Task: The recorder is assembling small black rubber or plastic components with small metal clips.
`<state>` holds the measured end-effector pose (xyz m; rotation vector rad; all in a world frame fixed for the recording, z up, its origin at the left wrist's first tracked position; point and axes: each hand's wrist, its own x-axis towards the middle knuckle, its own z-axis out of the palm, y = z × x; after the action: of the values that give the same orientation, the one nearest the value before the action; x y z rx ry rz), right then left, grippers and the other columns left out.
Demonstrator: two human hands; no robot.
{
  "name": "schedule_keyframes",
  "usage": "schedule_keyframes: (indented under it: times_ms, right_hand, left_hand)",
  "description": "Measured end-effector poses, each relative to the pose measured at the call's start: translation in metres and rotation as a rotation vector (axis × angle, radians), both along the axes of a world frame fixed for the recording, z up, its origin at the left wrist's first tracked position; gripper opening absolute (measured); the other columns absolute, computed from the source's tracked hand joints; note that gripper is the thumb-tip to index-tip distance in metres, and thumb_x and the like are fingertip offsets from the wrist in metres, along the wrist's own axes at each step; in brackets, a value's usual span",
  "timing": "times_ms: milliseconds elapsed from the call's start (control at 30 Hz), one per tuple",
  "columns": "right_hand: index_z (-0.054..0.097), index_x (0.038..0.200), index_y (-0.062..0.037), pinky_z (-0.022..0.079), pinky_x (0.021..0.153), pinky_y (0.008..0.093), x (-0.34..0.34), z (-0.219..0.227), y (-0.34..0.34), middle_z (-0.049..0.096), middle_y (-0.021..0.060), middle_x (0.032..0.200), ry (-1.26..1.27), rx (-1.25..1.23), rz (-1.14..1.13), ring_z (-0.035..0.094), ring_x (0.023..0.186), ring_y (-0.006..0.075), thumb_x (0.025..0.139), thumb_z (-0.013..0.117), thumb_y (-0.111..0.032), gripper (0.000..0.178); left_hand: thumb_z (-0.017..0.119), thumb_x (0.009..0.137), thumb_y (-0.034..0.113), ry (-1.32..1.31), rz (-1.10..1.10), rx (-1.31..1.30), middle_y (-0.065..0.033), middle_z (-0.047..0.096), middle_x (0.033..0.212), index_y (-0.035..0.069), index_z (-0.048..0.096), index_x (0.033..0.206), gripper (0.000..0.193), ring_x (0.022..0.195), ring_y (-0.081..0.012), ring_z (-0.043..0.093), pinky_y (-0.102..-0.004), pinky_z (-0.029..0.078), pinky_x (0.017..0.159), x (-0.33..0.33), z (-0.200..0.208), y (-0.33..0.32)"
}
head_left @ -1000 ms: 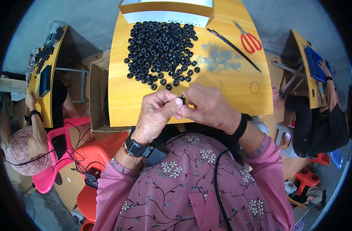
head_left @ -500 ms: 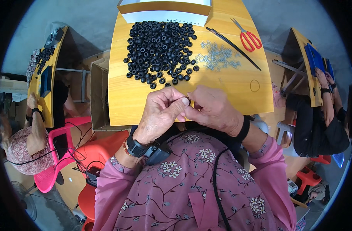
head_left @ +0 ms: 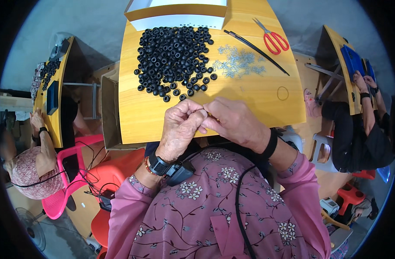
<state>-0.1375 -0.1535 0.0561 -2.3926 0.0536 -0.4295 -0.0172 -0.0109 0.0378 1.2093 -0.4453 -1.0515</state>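
My left hand (head_left: 180, 128) and my right hand (head_left: 237, 121) meet over the near edge of the wooden table (head_left: 266, 108). Both are closed in a pinch, fingertips touching. A small dark bit shows between them, mostly hidden, so its kind is unclear. Just beyond lies a heap of black beads (head_left: 173, 56) with wide holes, several scattered loose at its near side. Right of the heap, tiny silvery pieces (head_left: 238, 62) are spread out. A thin black rod (head_left: 260, 52) lies slantwise beside them, near red-handled scissors (head_left: 276, 42). A thin dark loop (head_left: 283, 93) rests at the right.
A white and tan box (head_left: 176, 21) stands at the table's far edge. An open cardboard carton (head_left: 111, 112) is against the left side. Red chair (head_left: 119, 170) at lower left; other people sit at tables on both sides.
The view has shifted slightly, so the table things appear a little farther left. My hands stay pinched together, their fingers slightly changed. The left-hand person's hands have come together.
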Motion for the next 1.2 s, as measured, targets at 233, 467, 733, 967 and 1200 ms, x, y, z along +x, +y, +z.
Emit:
schedule_keyframes:
  times_ms: [233,467,733,967,1200]
  right_hand:
    - [0.055,0.091,-0.0043,0.048,0.062,0.0429,0.004,-0.003,0.0,0.059,0.0134,0.079,0.047,0.079,0.009,0.062,0.072,0.0341,0.085,0.073,-0.018,0.023]
    - [0.051,0.089,-0.0024,0.049,0.067,0.047,0.012,-0.004,0.008,0.06,0.0161,0.082,0.124,0.089,0.009,0.062,0.08,0.038,0.087,0.069,-0.022,0.027]
    - [0.054,0.089,-0.001,0.05,0.069,0.0474,0.02,-0.007,0.005,0.062,0.0175,0.084,0.182,0.048,0.042,0.064,0.082,0.0388,0.087,0.068,-0.023,0.027]
    - [0.054,0.085,0.0,0.05,0.068,0.048,0.021,0.0,0.005,0.062,0.0186,0.081,0.238,-0.036,0.043,0.064,0.079,0.0387,0.092,0.062,-0.027,0.029]
    - [0.052,0.097,0.0001,0.05,0.064,0.0467,0.019,-0.007,0.007,0.061,0.0181,0.082,0.165,-0.053,0.082,0.063,0.076,0.0394,0.092,0.065,-0.025,0.028]
  left_hand:
    - [0.06,0.095,0.003,0.015,0.023,0.015,-0.0062,0.069,0.079,-0.002,0.064,0.09,0.009,0.067,-0.0084,0.064,-0.022,0.055,0.061,-0.001,-0.003,0.002]
    - [0.058,0.096,0.003,0.027,0.048,0.004,-0.0059,0.068,0.082,-0.001,0.063,0.09,0.008,0.069,-0.0093,0.065,-0.0222,0.055,0.061,0.002,-0.007,0.009]
    - [0.056,0.098,0.006,-0.027,0.019,0.0,-0.0076,0.069,0.083,0.001,0.061,0.094,0.009,0.074,-0.0138,0.069,-0.0254,0.054,0.063,0.008,-0.014,0.012]
    - [0.057,0.099,0.008,0.044,0.012,0.005,-0.01,0.07,0.083,-0.001,0.062,0.098,0.011,0.072,-0.0144,0.068,-0.0268,0.057,0.066,0.01,-0.013,0.016]
    - [0.058,0.1,0.011,-0.002,-0.006,-0.018,-0.0108,0.071,0.085,-0.003,0.063,0.096,0.015,0.071,-0.0138,0.067,-0.0275,0.058,0.066,0.014,-0.014,0.024]
